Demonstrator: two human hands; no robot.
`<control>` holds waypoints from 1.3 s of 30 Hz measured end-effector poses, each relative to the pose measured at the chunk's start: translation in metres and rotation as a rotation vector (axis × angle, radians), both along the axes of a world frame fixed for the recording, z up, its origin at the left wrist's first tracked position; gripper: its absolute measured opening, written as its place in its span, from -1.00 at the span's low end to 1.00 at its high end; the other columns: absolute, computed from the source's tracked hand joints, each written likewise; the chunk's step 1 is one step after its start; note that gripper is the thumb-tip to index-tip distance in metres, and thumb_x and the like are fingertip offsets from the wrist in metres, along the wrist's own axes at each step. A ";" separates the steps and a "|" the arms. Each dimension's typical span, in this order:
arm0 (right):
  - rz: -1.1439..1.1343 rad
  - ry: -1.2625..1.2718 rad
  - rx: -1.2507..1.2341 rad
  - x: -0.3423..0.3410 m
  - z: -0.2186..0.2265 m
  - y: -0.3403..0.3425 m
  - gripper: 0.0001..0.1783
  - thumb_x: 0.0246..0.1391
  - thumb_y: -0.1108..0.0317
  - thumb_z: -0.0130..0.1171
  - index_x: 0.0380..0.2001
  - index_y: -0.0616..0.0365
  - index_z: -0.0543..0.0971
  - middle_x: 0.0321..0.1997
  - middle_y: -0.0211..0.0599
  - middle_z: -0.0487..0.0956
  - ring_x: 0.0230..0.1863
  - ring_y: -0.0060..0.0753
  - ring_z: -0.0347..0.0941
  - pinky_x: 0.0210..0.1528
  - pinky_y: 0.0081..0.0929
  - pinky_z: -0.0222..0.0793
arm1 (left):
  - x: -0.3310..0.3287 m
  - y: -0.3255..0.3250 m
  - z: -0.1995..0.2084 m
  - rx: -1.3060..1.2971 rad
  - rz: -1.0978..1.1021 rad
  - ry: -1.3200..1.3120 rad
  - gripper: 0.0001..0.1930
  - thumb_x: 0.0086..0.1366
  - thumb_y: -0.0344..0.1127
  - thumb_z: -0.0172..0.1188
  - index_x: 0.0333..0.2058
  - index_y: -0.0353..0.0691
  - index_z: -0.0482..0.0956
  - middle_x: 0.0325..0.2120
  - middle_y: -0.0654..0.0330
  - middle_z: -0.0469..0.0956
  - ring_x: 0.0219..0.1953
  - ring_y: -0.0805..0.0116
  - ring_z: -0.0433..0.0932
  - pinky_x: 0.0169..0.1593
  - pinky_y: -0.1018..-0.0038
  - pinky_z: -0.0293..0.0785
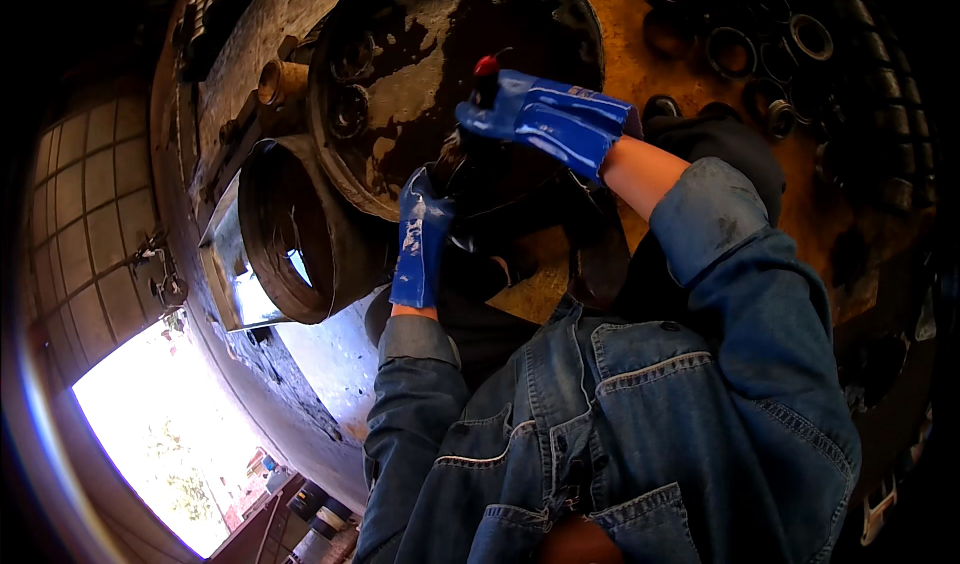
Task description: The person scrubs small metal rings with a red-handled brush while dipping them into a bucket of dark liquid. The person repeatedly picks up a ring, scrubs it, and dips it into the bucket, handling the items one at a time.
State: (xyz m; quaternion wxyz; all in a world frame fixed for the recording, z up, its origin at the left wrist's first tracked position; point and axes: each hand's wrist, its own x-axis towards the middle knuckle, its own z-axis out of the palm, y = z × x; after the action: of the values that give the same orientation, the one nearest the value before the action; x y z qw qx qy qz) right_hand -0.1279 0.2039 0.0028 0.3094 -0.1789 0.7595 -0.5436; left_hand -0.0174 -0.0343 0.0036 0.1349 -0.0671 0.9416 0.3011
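unfinished, we judge: blue-gloved right hand point(505, 106) curled round red-tipped dark object point(486, 82), blue-gloved left hand point(422, 214) grip unclear, dark rings point(362, 115) in round metal basin point(420, 82).

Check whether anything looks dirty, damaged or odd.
Yes, the large round pan looks soiled: dark, uneven patches break up its paler floor. The blue glove on the left hand has pale, worn-looking marks.

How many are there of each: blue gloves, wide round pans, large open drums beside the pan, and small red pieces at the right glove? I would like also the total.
Blue gloves: 2
Wide round pan: 1
Large open drum: 1
Small red piece: 1
Total: 5
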 end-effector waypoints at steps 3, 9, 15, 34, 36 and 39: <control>-0.297 -0.031 -0.064 0.016 -0.019 0.012 -0.53 0.24 -0.06 0.10 -0.29 0.19 0.67 -0.34 -0.09 0.67 -0.26 -0.17 0.62 -0.10 -0.23 0.49 | -0.004 -0.003 0.003 -0.149 -0.071 -0.030 -0.53 0.13 -0.31 0.40 0.04 -0.29 0.62 -0.08 -0.06 0.69 0.01 -0.04 0.66 0.09 0.28 0.58; -0.304 -0.090 0.065 0.021 -0.011 0.033 -0.47 0.28 -0.11 0.07 -0.16 0.20 0.66 -0.24 -0.02 0.67 -0.16 -0.07 0.61 -0.03 -0.20 0.45 | -0.041 0.052 0.035 -0.742 -0.237 -0.116 -0.35 0.23 -0.07 0.39 0.27 -0.09 0.47 0.18 0.04 0.57 0.21 0.09 0.57 0.22 0.23 0.54; -0.279 -0.133 0.268 0.006 -0.011 0.020 -0.50 0.25 -0.08 0.14 -0.10 0.15 0.69 -0.19 -0.02 0.71 -0.08 0.01 0.66 0.05 -0.17 0.52 | -0.078 0.073 0.000 -0.667 -0.305 -0.220 -0.46 0.18 -0.03 0.39 0.12 -0.07 0.63 -0.01 -0.02 0.68 0.07 0.01 0.65 0.15 0.20 0.56; 0.055 0.458 0.201 0.029 0.027 -0.036 -0.65 0.25 -0.02 0.26 -0.14 -0.02 0.73 -0.21 -0.24 0.73 -0.21 -0.30 0.68 -0.13 -0.33 0.61 | 0.010 -0.024 -0.039 0.268 0.140 -0.006 -0.63 0.18 -0.43 0.35 0.00 -0.31 0.63 -0.14 -0.01 0.72 -0.09 0.09 0.69 0.02 0.28 0.60; 0.074 0.123 0.298 0.007 0.033 -0.011 -0.68 0.25 -0.02 0.26 -0.20 -0.03 0.72 -0.26 -0.28 0.73 -0.21 -0.32 0.67 -0.15 -0.34 0.61 | 0.007 -0.022 -0.047 0.235 0.100 0.032 -0.64 0.17 -0.44 0.34 -0.03 -0.32 0.64 -0.16 -0.02 0.72 -0.11 0.10 0.70 0.00 0.30 0.60; -0.079 0.328 0.484 -0.001 0.012 0.009 -0.65 0.27 -0.03 0.24 -0.24 0.02 0.69 -0.30 -0.27 0.70 -0.24 -0.33 0.67 -0.19 -0.33 0.61 | 0.001 -0.007 -0.026 0.065 -0.020 0.126 -0.66 0.15 -0.40 0.37 -0.07 -0.33 0.66 -0.19 -0.04 0.73 -0.13 0.10 0.71 -0.02 0.31 0.61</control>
State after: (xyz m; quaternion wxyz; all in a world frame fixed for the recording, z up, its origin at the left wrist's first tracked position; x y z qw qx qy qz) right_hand -0.1293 0.2134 0.0148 0.1950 -0.1555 0.9132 -0.3222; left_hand -0.0168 -0.0414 -0.0226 0.0805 -0.0344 0.9386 0.3337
